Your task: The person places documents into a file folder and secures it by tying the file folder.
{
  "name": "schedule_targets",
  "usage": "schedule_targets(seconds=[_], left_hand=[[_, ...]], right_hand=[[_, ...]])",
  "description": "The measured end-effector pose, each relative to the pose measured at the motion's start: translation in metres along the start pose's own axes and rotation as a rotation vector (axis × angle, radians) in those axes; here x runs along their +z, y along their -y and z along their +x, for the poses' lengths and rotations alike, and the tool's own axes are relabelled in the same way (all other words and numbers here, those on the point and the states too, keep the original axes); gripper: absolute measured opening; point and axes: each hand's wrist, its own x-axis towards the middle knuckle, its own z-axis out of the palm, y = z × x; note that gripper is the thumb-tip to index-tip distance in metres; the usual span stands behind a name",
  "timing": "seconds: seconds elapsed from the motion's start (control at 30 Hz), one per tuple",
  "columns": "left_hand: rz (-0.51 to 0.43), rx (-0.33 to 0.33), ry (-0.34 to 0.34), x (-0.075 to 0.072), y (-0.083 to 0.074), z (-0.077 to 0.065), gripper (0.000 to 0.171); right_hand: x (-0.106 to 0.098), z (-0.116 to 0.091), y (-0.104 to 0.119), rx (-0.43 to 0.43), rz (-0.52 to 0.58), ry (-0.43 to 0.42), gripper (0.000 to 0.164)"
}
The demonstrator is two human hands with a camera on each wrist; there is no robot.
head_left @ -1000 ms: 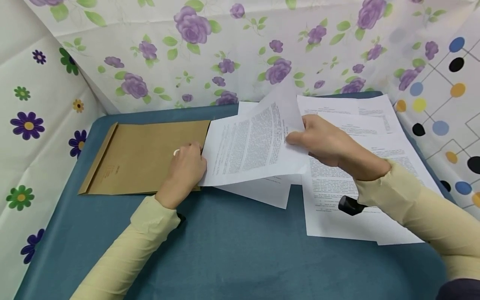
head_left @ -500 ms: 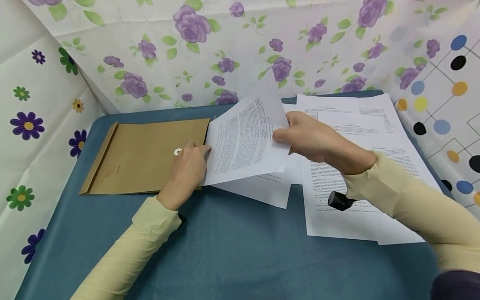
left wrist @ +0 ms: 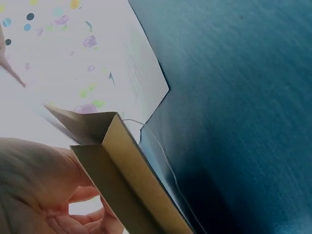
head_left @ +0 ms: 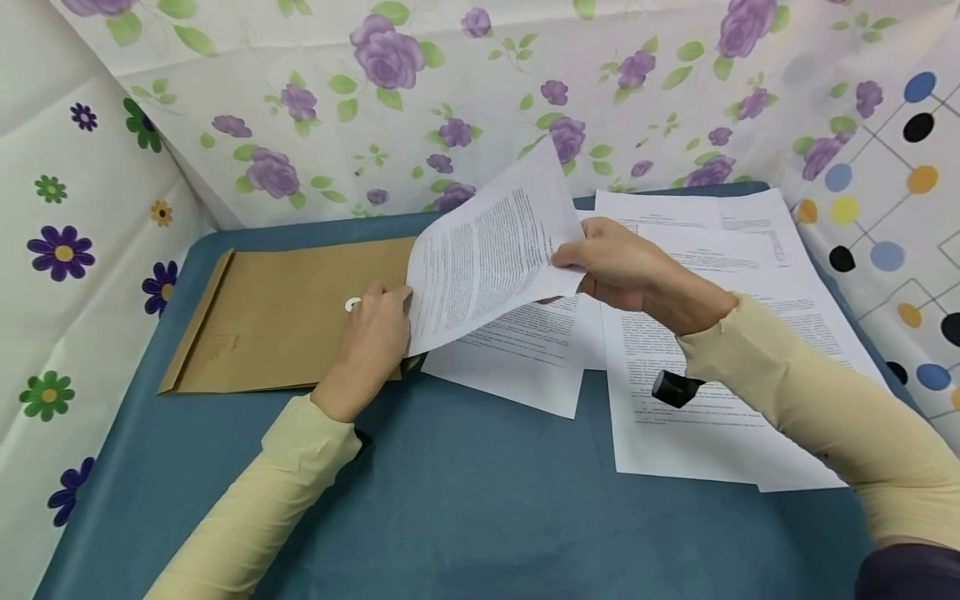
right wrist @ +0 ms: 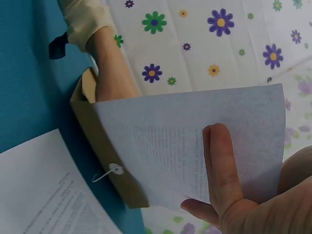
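A brown paper envelope [head_left: 285, 325] lies flat at the left, its mouth facing right. My left hand [head_left: 375, 333] grips the upper panel at that mouth. In the left wrist view the envelope's folded side [left wrist: 141, 185] stands spread apart at the opening. My right hand [head_left: 630, 262] pinches a printed sheet [head_left: 480, 258] by its right side, thumb on top and fingers underneath. The sheet bows upward, and its left edge is at the envelope's mouth. In the right wrist view the sheet's far end [right wrist: 117, 117] meets the opening, near a white button [right wrist: 116, 168] with a string.
Another printed sheet [head_left: 517, 358] lies on the blue cloth [head_left: 480, 500] below the raised one. Several overlapping printed sheets [head_left: 675, 442] spread at the right, partly under my right forearm. A floral sheet wall [head_left: 300, 167] stands behind, with patterned walls at both sides.
My right hand has moved left with the sheet, which bows more and sits closer to the envelope. More of the sheet underneath shows. My left hand stays at the envelope's mouth.
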Motion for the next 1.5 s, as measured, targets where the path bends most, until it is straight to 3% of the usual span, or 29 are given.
schedule_targets(seconds=[0.17,0.5,0.93,1.13,1.3,1.5], left_hand=[[-0.011,-0.018,0.014,-0.001,0.001,0.001,0.034],[-0.065,-0.049,-0.005,-0.001,0.002,0.002,0.037],[-0.147,-0.097,-0.038,-0.008,-0.002,0.000,0.037],[-0.176,-0.107,-0.051,-0.013,-0.003,0.000,0.026],[-0.215,-0.107,-0.059,-0.016,-0.002,0.001,0.013],[-0.228,-0.105,-0.095,-0.019,-0.002,0.003,0.024]], right_hand=[[-0.005,0.001,-0.009,0.071,0.008,0.025,0.042],[0.011,0.013,-0.007,0.065,-0.027,0.078,0.041],[0.046,0.066,-0.021,0.059,-0.032,0.126,0.034],[0.067,0.086,-0.031,0.071,-0.109,0.077,0.036],[0.077,0.088,-0.037,0.021,-0.157,-0.015,0.037],[0.082,0.084,-0.033,-0.072,-0.170,-0.116,0.032]])
